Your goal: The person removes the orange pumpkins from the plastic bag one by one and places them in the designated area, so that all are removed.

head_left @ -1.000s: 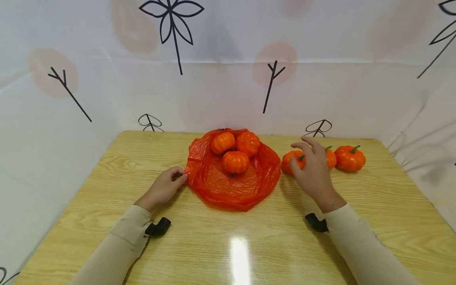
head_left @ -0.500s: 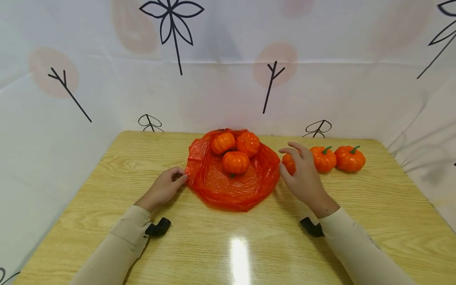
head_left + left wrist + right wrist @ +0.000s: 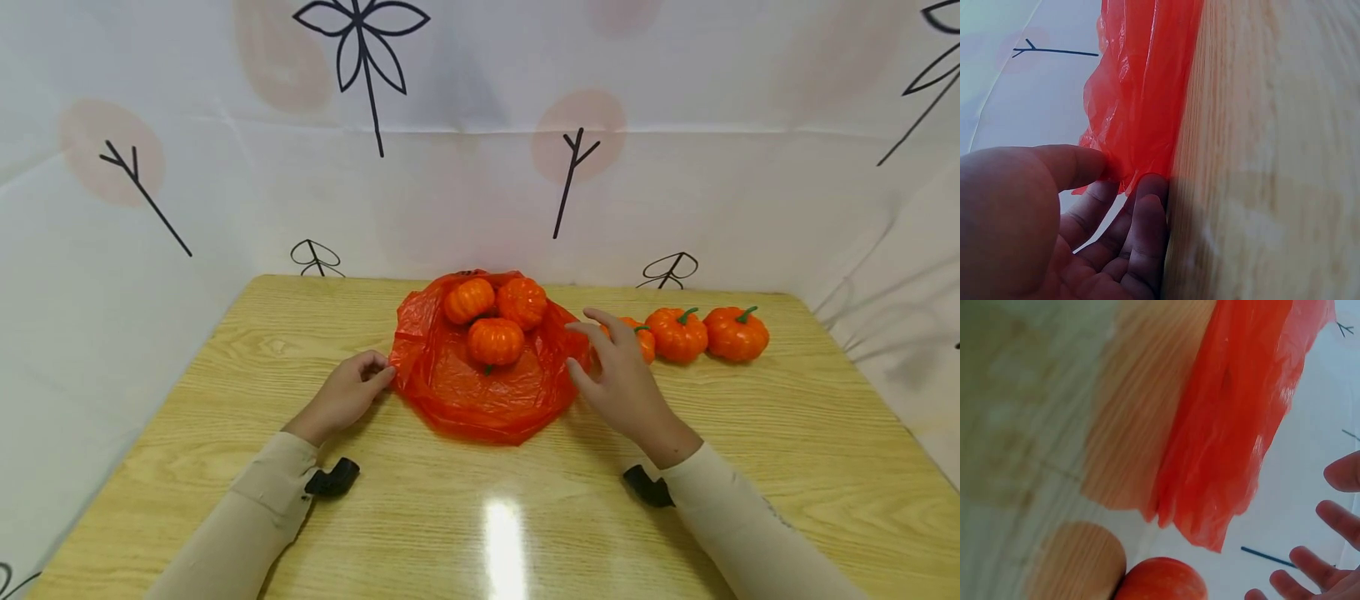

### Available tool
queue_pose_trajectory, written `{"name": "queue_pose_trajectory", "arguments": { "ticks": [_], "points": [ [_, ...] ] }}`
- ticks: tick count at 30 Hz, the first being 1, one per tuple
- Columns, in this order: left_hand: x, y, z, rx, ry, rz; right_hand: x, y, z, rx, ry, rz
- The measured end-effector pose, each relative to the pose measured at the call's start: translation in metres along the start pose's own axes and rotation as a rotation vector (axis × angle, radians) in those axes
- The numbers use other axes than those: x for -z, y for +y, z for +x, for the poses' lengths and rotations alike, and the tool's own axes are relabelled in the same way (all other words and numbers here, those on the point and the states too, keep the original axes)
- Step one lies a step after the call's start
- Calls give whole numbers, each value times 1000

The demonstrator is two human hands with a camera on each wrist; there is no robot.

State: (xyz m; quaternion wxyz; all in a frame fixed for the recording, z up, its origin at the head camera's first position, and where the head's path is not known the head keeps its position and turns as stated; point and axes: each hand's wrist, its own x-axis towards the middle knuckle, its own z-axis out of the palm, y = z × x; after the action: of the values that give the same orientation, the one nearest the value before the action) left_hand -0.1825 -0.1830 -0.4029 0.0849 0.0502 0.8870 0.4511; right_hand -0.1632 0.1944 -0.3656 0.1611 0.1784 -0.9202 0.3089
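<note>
A red plastic bag (image 3: 480, 408) lies spread on the table with its mouth upward. Inside it sit three small orange pumpkins, the front pumpkin (image 3: 496, 341) with its green stem toward me. My left hand (image 3: 348, 393) pinches the bag's left edge; the left wrist view shows thumb and fingertips on the red plastic (image 3: 1141, 94). My right hand (image 3: 624, 385) hovers at the bag's right rim, fingers spread and holding nothing. Partly behind it on the table is a pumpkin (image 3: 642, 340). In the right wrist view the fingers (image 3: 1310, 569) are apart from the bag (image 3: 1229, 425).
To the right, a second pumpkin (image 3: 677, 335) and a third pumpkin (image 3: 737, 334) stand in a row on the wooden table (image 3: 420, 517). A white patterned cloth (image 3: 465, 200) hangs behind the table's far edge. Both wrists carry black mounts.
My right hand has moved left from over the row of pumpkins to the bag's right rim, uncovering the middle pumpkin of the row. The left hand and the bag stay put.
</note>
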Motion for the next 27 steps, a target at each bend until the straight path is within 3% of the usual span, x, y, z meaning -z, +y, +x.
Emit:
{"name": "queue_pose_trajectory", "arguments": {
  "ticks": [16,27],
  "points": [
    [1,2,-1,-14,16,35,-14,-19,6,59,-78,20],
    [0,3,-2,-25,11,31,-26,-31,14,66,-150,-33]
  ]
}}
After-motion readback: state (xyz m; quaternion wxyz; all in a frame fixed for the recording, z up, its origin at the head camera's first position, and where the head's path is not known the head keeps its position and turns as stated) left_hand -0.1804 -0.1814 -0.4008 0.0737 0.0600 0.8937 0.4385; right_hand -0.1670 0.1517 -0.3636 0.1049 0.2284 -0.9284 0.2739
